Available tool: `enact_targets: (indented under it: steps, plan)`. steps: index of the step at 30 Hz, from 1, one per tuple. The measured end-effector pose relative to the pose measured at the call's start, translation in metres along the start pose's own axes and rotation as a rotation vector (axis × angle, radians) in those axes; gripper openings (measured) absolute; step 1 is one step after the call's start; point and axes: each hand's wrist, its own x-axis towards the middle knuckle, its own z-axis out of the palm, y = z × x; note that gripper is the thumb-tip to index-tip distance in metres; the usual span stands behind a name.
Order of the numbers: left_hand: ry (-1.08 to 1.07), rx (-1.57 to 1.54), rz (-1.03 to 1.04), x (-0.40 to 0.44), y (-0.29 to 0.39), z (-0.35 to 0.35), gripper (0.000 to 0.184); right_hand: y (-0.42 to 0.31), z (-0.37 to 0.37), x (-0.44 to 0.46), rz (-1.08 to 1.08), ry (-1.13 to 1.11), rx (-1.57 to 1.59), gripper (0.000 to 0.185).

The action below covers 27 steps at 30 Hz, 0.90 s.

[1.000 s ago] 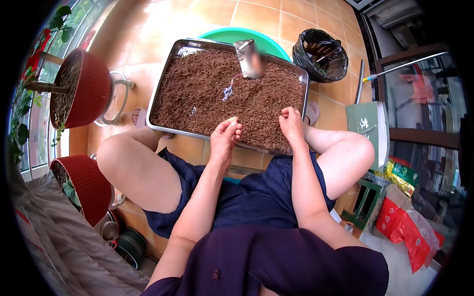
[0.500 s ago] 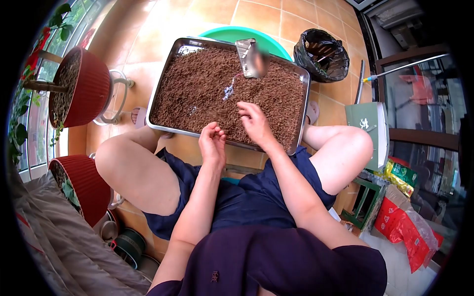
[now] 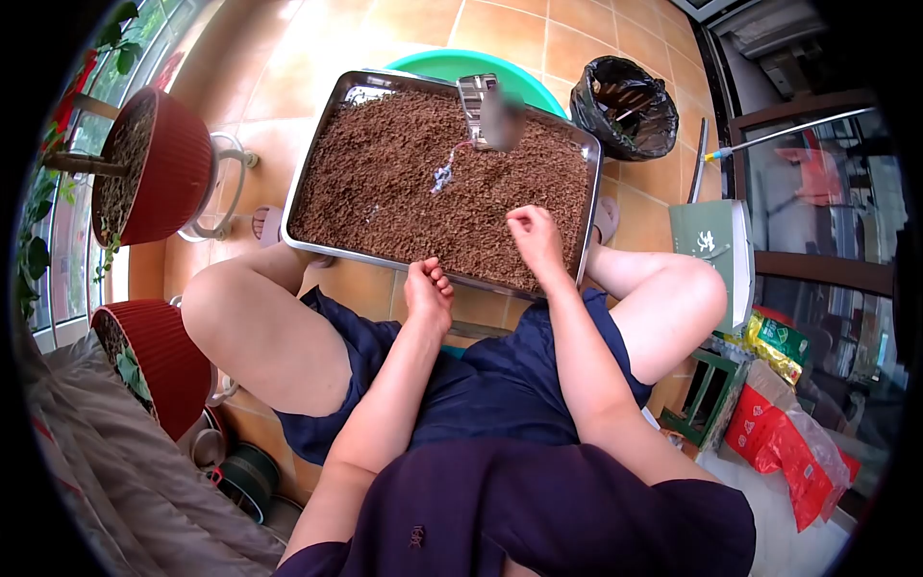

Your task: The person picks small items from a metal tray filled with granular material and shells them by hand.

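Brown crumbs (image 3: 385,163) are filling a metal tray (image 3: 336,252) that's lying in front of the person's knees. L hand (image 3: 430,293) is hovering at the near rim, fingers curling loosely; can't tell if that grip's holding anything. Pale-blue scrap (image 3: 442,179) w/ a thin strand is lying mid-tray. R hand (image 3: 536,238) is hanging over the crumbs, thumb & fingertips bunching close; can't tell if a crumb's in there.

For tidy work, I'm thinking L hand should be sitting low by the rim, nothing spilling over, the scrap not getting snagged, & R hand should be working w/ fingertips only, pressing lightly.

Hard to see: far L, the leaves (image 3: 38,255) are running into the dark edge. The tray's hiding most of the green basin (image 3: 452,65), so what it's resting on isn't showing. A grey blur's covering part of the phone-like item (image 3: 473,101). The bin's (image 3: 591,115) contents aren't reading clearly.
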Motion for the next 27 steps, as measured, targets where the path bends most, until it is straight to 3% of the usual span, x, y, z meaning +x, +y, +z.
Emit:
enact_targets:
  steps: [4, 8, 11, 15, 16, 19, 27]
  plan:
    - [0.017, 0.058, 0.016, -0.004, 0.007, -0.003, 0.016, -0.035, 0.024, -0.002, -0.108, -0.147, -0.073, 0.011]
    - [0.007, 0.118, 0.07, -0.01, 0.014, -0.003, 0.017, -0.032, 0.039, 0.004, -0.252, -0.122, -0.299, 0.01]
    - [0.005, 0.1, 0.086, -0.011, 0.018, -0.002, 0.017, -0.024, 0.042, 0.004, -0.134, -0.106, -0.259, 0.008]
    - [-0.054, 0.1, 0.077, -0.013, 0.014, 0.005, 0.016, -0.008, 0.042, 0.004, 0.207, -0.161, 0.142, 0.011]
    - [-0.07, 0.091, 0.07, -0.012, 0.013, 0.006, 0.016, -0.011, 0.036, 0.004, 0.337, -0.222, 0.373, 0.014]
    - [-0.094, 0.103, 0.058, -0.012, 0.01, 0.011, 0.015, -0.022, 0.013, -0.001, 0.431, -0.305, 0.749, 0.019]
    - [-0.131, 0.142, 0.031, -0.011, 0.001, 0.015, 0.016, -0.026, -0.01, -0.012, 0.519, -0.329, 0.925, 0.022]
